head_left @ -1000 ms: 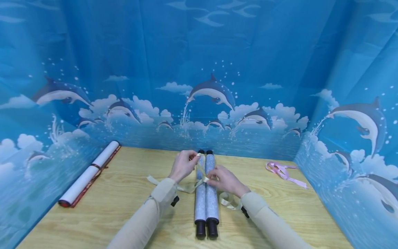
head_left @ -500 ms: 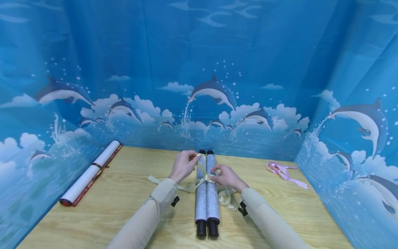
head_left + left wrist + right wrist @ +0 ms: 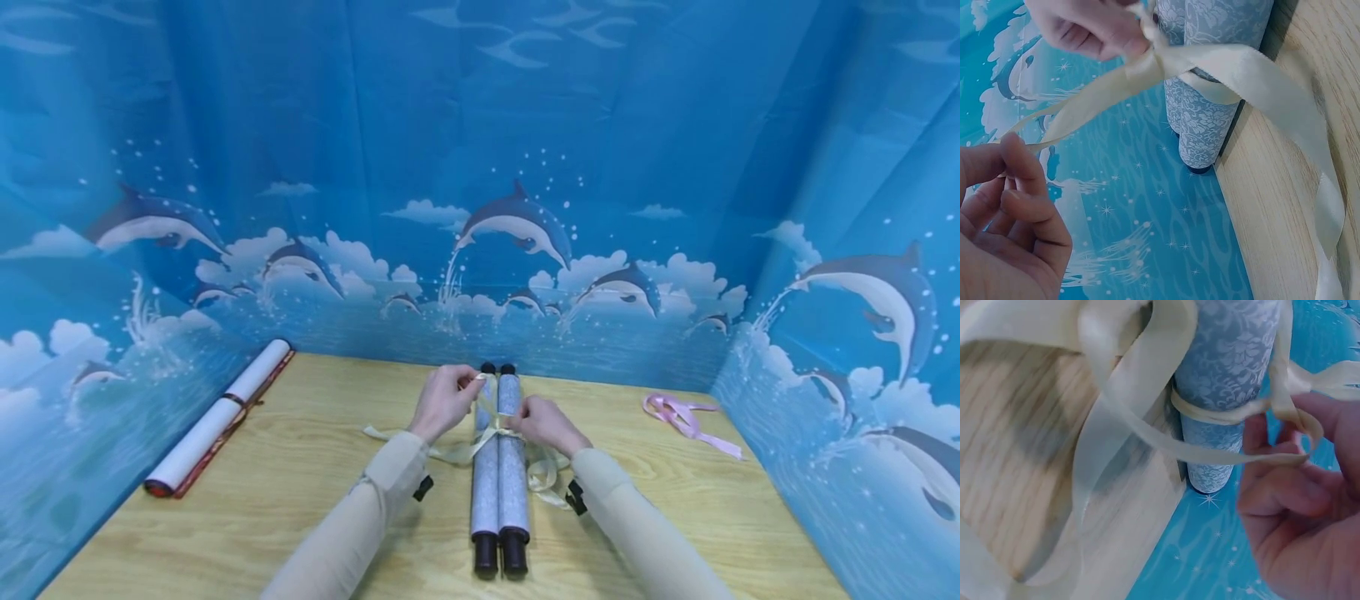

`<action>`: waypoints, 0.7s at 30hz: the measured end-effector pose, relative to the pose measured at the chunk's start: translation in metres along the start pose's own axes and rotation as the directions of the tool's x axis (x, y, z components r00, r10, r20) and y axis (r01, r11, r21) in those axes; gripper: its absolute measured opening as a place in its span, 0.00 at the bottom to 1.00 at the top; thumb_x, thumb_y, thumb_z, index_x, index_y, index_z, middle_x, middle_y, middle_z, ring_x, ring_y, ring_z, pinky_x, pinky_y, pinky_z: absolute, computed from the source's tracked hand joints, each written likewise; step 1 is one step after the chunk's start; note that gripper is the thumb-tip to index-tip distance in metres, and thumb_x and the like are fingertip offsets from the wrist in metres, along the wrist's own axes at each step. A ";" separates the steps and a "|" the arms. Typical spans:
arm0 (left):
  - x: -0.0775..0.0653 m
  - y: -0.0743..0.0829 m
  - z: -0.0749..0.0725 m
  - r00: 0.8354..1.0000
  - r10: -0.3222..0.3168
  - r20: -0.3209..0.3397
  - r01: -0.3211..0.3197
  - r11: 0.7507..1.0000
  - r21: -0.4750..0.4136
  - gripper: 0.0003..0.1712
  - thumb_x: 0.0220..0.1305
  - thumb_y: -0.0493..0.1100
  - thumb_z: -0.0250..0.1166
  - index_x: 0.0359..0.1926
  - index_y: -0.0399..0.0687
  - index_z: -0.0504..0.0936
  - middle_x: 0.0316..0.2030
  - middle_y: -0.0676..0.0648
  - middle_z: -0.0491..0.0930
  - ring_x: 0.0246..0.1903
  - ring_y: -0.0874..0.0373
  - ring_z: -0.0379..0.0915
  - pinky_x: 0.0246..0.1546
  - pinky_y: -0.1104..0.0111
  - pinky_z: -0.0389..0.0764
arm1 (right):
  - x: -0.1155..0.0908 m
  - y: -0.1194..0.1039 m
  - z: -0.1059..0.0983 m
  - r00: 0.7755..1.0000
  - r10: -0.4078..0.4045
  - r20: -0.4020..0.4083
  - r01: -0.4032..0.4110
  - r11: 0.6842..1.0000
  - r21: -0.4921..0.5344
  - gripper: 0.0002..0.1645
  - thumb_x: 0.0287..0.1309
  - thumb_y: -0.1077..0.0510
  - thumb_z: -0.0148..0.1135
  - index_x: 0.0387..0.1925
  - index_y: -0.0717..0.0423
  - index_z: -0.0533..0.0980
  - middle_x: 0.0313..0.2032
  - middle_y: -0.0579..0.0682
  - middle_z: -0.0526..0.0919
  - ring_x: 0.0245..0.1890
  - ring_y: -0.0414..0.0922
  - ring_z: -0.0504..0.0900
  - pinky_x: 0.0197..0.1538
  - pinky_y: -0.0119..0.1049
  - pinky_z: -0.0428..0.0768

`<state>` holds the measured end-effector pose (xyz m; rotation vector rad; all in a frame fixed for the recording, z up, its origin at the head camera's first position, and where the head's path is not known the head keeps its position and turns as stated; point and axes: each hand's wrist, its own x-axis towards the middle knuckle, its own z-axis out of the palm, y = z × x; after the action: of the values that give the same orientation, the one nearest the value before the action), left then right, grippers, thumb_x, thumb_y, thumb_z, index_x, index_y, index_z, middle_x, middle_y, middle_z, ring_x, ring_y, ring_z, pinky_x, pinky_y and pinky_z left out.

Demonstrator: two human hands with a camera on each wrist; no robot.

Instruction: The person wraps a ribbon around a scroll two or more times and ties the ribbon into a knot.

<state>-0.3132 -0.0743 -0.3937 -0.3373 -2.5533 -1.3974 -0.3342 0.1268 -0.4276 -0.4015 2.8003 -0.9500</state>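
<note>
Two rolled scrolls (image 3: 513, 492) with grey-blue floral covering and dark end knobs lie side by side mid-table, a cream satin ribbon (image 3: 457, 455) wrapped round both. My left hand (image 3: 442, 403), over the left scroll's far part, pinches the end of a ribbon loop between thumb and fingertips. That loop (image 3: 1107, 94) stretches taut to the knot in the left wrist view. My right hand (image 3: 551, 425) is at the knot over the right scroll, its curled fingers (image 3: 1285, 487) holding ribbon that bends into a small loop there. Ribbon tails hang loose on both sides.
Another scroll (image 3: 217, 421), white with a dark red tie and edging, lies along the table's left edge. A loose pink ribbon (image 3: 686, 421) lies at the far right. Blue dolphin-printed curtains (image 3: 420, 167) enclose the wooden table (image 3: 322, 508) at the back and sides.
My right hand has shifted a little rightward at the knot, its fingers spreading and then curling in again. The right ribbon tail has moved with it. The left hand keeps its pinch in place.
</note>
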 end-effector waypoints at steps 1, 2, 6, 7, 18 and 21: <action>0.000 0.000 0.000 1.000 0.000 -0.002 0.000 1.000 0.003 0.13 0.70 0.46 0.60 0.41 0.43 0.87 0.27 0.46 0.83 0.20 0.59 0.76 0.21 0.66 0.78 | 0.001 0.000 0.001 1.000 -0.002 -0.014 0.003 1.000 0.017 0.15 0.62 0.53 0.63 0.22 0.54 0.75 0.19 0.45 0.74 0.19 0.40 0.70 0.24 0.32 0.69; 0.000 0.000 0.000 1.000 0.002 -0.003 -0.002 1.000 0.004 0.13 0.70 0.46 0.60 0.41 0.43 0.87 0.27 0.46 0.83 0.20 0.60 0.76 0.21 0.66 0.78 | 0.002 0.000 0.001 1.000 -0.002 -0.026 0.003 0.999 0.036 0.12 0.61 0.54 0.64 0.25 0.55 0.76 0.22 0.46 0.77 0.21 0.40 0.73 0.26 0.32 0.71; 0.000 0.001 -0.001 1.000 0.001 -0.007 -0.001 1.000 -0.002 0.13 0.69 0.46 0.60 0.41 0.43 0.87 0.28 0.43 0.84 0.19 0.61 0.76 0.22 0.66 0.78 | 0.005 0.001 0.003 0.998 0.048 -0.030 -0.043 0.990 0.133 0.11 0.56 0.56 0.69 0.37 0.59 0.81 0.26 0.49 0.80 0.25 0.41 0.74 0.28 0.33 0.74; 0.000 0.001 -0.001 1.000 0.000 -0.008 0.000 1.000 -0.004 0.13 0.69 0.46 0.61 0.40 0.44 0.87 0.28 0.43 0.84 0.19 0.61 0.76 0.22 0.66 0.78 | 0.006 0.001 0.004 0.998 0.057 -0.023 -0.053 0.987 0.154 0.13 0.55 0.57 0.70 0.40 0.59 0.81 0.25 0.49 0.79 0.24 0.41 0.73 0.28 0.33 0.74; -0.001 0.001 -0.001 1.000 -0.010 0.002 0.010 1.000 -0.010 0.12 0.70 0.44 0.60 0.42 0.43 0.86 0.28 0.45 0.84 0.20 0.60 0.76 0.21 0.67 0.78 | 0.005 -0.001 0.008 0.998 0.050 -0.037 -0.041 0.975 0.220 0.06 0.45 0.64 0.71 0.23 0.59 0.79 0.23 0.47 0.78 0.25 0.42 0.73 0.28 0.32 0.72; -0.001 0.001 -0.001 1.000 -0.018 0.004 0.018 1.000 -0.013 0.11 0.70 0.44 0.60 0.41 0.44 0.86 0.27 0.47 0.83 0.21 0.60 0.76 0.21 0.66 0.78 | 0.007 0.001 0.009 0.999 0.022 -0.033 -0.014 0.979 0.205 0.04 0.45 0.64 0.70 0.22 0.58 0.80 0.21 0.47 0.78 0.24 0.42 0.72 0.27 0.32 0.71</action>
<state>-0.3117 -0.0749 -0.3930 -0.3195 -2.5579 -1.4213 -0.3387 0.1202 -0.4358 -0.3331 2.6951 -1.2385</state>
